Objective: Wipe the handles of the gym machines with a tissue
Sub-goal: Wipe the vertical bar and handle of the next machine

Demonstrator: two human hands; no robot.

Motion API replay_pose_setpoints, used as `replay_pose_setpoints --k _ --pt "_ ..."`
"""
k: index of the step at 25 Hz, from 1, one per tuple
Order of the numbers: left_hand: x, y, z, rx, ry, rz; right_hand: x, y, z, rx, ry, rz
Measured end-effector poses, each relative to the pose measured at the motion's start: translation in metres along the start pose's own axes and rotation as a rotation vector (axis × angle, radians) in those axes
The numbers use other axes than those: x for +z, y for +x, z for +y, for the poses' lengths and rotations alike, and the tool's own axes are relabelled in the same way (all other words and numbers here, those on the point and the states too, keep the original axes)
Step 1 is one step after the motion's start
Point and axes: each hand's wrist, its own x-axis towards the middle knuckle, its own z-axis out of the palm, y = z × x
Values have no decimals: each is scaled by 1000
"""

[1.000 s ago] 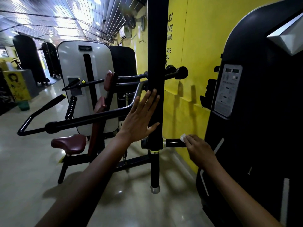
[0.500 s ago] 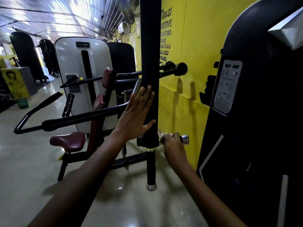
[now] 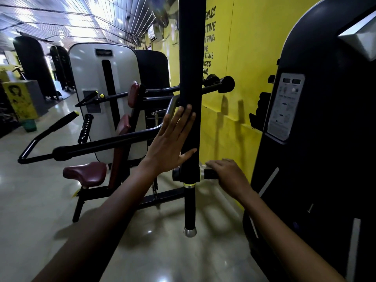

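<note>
The handle (image 3: 210, 174), a short black horizontal grip, is found just right of center, sticking out rightward from the bottom of the post (image 3: 191, 78). It's wrapped by the right hand (image 3: 227, 177), fingers curled over the top of it, so it counts as grasped. A bit of white tissue (image 3: 203, 166) is seen poking out at the fingertips, between hand and post (most of it is hidden under the fingers, so how it's folded can't be told). A silver collar is visible where the handle meets the post.

The left hand (image 3: 173, 143) is laid flat against the post, a little above the handle, fingers straight and spread, thumb pointing right across the padding. Nothing is being held by it, just pressed.

Below the handle, a thinner black grip (image 3: 189, 208) is hung straight down from the post, finished with a silver cap (image 3: 190, 232) just off the floor (image 3: 50, 210).

On the left half of the frame, another machine is parked: a maroon seat (image 3: 85, 174), long black arms (image 3: 101, 146) and a grey shroud (image 3: 97, 82) behind them. The right edge is filled by a black shroud (image 3: 325, 139) with a label plate (image 3: 284, 104). A yellow wall (image 3: 248, 58) with black lettering is seen behind the post, upper center. A green bucket (image 3: 29, 125) is sat far left on the shiny floor (pretty blurry back there).
</note>
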Motion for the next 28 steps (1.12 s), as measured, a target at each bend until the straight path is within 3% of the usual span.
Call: replay_pose_setpoints --k 2,8,14,18,23,28 --pt "0 1 1 3 -13 8 -1 12 7 102 53 -67" --pt "1 1 2 13 -8 25 8 28 10 144 220 -299" --pt "1 1 1 18 6 28 -22 26 48 167 33 -405" --pt "4 2 2 3 -42 40 -34 13 63 311 58 -373" --pt "6 2 3 -3 -70 41 -20 21 40 241 99 -406" --pt "5 1 1 -9 -61 27 -5 38 7 228 146 -324"
